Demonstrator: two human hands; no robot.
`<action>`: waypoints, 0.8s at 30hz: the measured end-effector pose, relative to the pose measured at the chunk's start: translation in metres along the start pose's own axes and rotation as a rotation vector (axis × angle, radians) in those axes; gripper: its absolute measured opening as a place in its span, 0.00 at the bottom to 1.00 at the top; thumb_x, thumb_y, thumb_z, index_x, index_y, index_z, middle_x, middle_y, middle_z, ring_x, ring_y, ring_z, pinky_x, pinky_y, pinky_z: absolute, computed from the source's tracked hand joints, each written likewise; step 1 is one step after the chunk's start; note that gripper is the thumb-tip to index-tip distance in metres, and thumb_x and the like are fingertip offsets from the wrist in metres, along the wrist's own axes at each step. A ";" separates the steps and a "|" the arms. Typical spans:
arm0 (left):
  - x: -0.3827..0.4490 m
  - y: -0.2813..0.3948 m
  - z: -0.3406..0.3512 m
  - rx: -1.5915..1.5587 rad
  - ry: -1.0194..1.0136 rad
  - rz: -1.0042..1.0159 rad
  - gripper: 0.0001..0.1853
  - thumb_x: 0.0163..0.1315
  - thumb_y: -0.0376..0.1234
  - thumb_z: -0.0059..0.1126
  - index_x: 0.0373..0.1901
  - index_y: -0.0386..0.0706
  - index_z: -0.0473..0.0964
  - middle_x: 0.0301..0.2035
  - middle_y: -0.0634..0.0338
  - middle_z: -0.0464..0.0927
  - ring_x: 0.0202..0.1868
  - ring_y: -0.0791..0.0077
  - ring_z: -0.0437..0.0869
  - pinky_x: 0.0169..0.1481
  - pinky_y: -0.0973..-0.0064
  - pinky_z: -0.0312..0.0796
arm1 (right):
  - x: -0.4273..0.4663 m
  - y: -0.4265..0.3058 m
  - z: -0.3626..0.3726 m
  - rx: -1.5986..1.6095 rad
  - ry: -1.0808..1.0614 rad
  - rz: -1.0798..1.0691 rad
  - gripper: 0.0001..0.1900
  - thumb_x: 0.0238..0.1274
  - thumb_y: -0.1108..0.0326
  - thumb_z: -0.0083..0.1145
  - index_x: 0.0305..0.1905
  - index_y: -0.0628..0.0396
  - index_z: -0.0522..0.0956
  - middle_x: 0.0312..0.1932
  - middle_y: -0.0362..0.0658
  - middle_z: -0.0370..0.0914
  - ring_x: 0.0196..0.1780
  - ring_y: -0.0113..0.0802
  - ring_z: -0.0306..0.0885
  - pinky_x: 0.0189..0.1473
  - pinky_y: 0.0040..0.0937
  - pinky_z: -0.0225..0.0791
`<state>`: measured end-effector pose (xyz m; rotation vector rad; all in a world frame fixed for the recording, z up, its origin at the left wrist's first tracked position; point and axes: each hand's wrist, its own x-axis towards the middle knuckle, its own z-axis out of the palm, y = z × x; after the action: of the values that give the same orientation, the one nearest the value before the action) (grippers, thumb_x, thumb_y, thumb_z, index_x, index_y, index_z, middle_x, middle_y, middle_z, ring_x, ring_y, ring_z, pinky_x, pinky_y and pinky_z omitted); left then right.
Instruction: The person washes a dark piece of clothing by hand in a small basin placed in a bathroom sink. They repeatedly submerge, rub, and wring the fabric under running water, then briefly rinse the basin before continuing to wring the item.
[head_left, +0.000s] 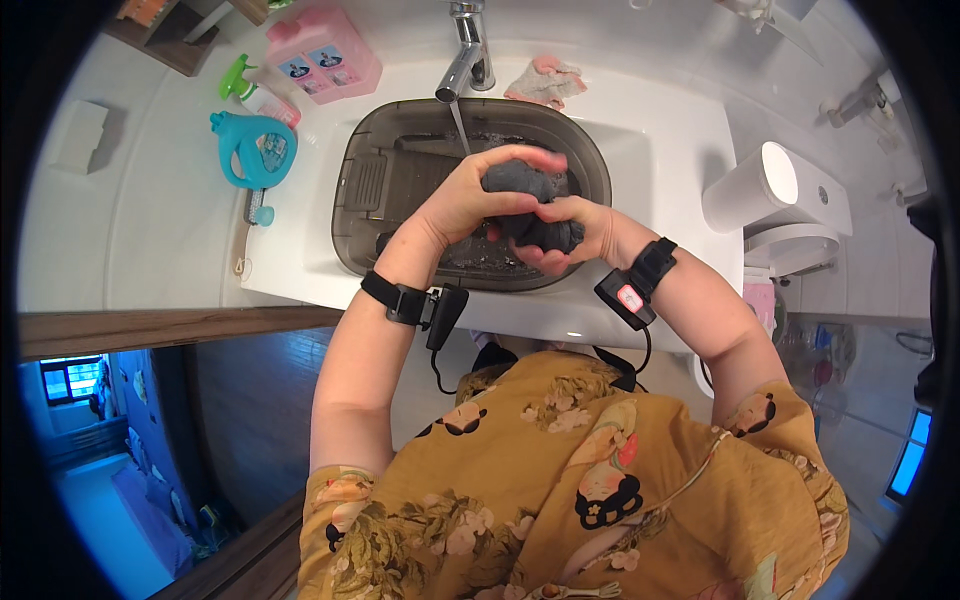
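Observation:
A bunched dark grey cloth (519, 180) is squeezed between my two hands above a translucent grey plastic washbasin (352, 161). My left hand (480, 184) wraps around its upper left part. Around the lower right part, the fingers of my right hand (581, 225) are curled. The basin sits in a white sink (634, 161) and holds water with some foam. From the chrome faucet (466, 60) a stream of water runs into the basin, just left of the cloth. A ribbed washboard surface (420, 176) shows inside the basin. Folds of the cloth are partly hidden by my fingers.
Left of the sink stand a teal detergent bottle (259, 150), a spray bottle with green trigger (259, 94) and a large pink jug (326, 56). A grey and pink rag (547, 81) lies behind the basin. A white cylindrical container (750, 187) is at the right.

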<state>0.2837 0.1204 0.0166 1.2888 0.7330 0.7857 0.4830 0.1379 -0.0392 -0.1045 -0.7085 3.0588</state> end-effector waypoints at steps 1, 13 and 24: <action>0.000 0.002 0.000 -0.001 -0.025 -0.032 0.25 0.50 0.31 0.67 0.52 0.40 0.75 0.53 0.50 0.79 0.57 0.63 0.78 0.62 0.68 0.72 | 0.001 0.001 0.003 0.021 -0.012 0.019 0.32 0.68 0.48 0.54 0.66 0.62 0.65 0.34 0.45 0.72 0.26 0.27 0.68 0.25 0.23 0.59; -0.007 -0.031 0.041 0.321 0.507 0.085 0.07 0.54 0.32 0.68 0.30 0.38 0.79 0.27 0.65 0.80 0.32 0.83 0.78 0.40 0.80 0.72 | 0.010 0.009 0.027 -0.754 0.734 0.029 0.12 0.49 0.69 0.66 0.39 0.57 0.77 0.28 0.37 0.77 0.28 0.23 0.73 0.27 0.23 0.64; 0.022 -0.102 0.022 0.447 0.885 -0.078 0.11 0.53 0.37 0.66 0.34 0.39 0.82 0.30 0.56 0.83 0.36 0.69 0.84 0.45 0.72 0.75 | 0.039 0.033 -0.035 -1.516 1.254 -0.050 0.46 0.42 0.57 0.73 0.68 0.58 0.60 0.37 0.55 0.83 0.41 0.54 0.83 0.45 0.43 0.77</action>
<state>0.3233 0.1162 -0.0818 1.2635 1.7319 1.1815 0.4473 0.1243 -0.0877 -1.5505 -2.1930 1.1015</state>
